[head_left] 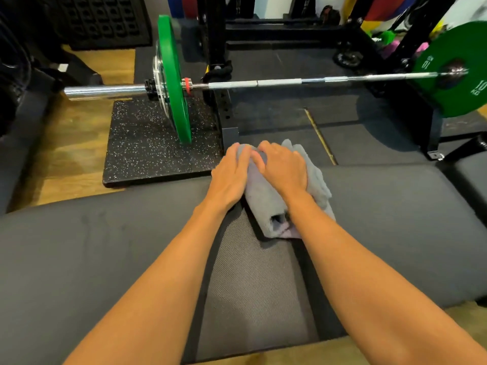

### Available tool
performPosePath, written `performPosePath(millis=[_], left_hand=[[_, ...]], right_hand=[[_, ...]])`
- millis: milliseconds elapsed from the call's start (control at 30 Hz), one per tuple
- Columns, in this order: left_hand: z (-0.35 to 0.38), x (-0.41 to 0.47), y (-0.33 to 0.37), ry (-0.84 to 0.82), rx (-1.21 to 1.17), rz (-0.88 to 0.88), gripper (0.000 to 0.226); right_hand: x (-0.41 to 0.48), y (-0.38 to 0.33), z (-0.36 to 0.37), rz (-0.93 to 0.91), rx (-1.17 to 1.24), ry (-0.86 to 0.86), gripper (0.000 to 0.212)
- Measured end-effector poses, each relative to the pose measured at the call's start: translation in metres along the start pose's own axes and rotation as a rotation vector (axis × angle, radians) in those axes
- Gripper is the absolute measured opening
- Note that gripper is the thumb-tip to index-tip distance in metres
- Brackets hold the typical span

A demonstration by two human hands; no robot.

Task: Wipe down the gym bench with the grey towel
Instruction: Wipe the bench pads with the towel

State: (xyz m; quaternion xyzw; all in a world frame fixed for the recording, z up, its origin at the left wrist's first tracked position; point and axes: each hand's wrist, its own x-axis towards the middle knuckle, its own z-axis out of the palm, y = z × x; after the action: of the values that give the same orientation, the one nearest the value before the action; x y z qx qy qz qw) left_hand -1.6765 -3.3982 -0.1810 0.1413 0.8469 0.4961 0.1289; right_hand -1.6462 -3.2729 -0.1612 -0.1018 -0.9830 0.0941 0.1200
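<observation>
Nearest us, our forearms reach out over the gym bench (105,246), whose dark pad spans the view from 9 to 3 o'clock. At 12 o'clock from the mesh centre panel (250,285), the grey towel (266,204) lies bunched at the bench's far edge. Our left hand (229,177) and right hand (284,169) press flat on top of it, palms down, fingers extended rather than clenched, likely to spread pressure for wiping. Farther off, a barbell (279,82) with green plates (174,83) crosses from 9 to 3 o'clock.
</observation>
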Motion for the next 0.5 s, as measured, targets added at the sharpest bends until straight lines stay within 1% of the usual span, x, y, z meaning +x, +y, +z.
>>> performPosePath(millis=[67,167,233,300,333,400,467,500], left_hand=[[-0.002,-0.001,0.003,0.006,-0.023,-0.040,0.059],[-0.003,-0.007,0.014,0.001,0.059,-0.062,0.056],[-0.002,-0.010,0.023,-0.070,0.174,-0.103,0.061],[0.004,-0.014,0.030,-0.132,0.387,-0.113,0.065],[0.008,-0.015,0.034,-0.138,0.471,-0.094,0.063],[0.019,-0.016,0.043,-0.135,0.531,-0.039,0.053],[0.032,-0.013,0.049,-0.121,0.495,0.034,0.045],[0.037,-0.010,0.049,-0.094,0.472,0.068,0.047]], right_hand=[[0.000,0.000,-0.003,-0.009,-0.008,0.019,0.034],[-0.052,0.003,-0.021,-0.014,0.071,0.051,0.027],[-0.104,0.011,-0.037,0.020,0.088,0.009,0.027],[-0.157,0.024,-0.052,0.053,0.066,0.020,0.026],[-0.182,0.030,-0.059,0.064,0.059,0.039,0.025],[-0.213,0.038,-0.068,0.062,0.062,0.057,0.025],[-0.216,0.044,-0.068,0.053,0.073,0.080,0.028],[-0.205,0.047,-0.065,0.062,0.079,0.098,0.029]])
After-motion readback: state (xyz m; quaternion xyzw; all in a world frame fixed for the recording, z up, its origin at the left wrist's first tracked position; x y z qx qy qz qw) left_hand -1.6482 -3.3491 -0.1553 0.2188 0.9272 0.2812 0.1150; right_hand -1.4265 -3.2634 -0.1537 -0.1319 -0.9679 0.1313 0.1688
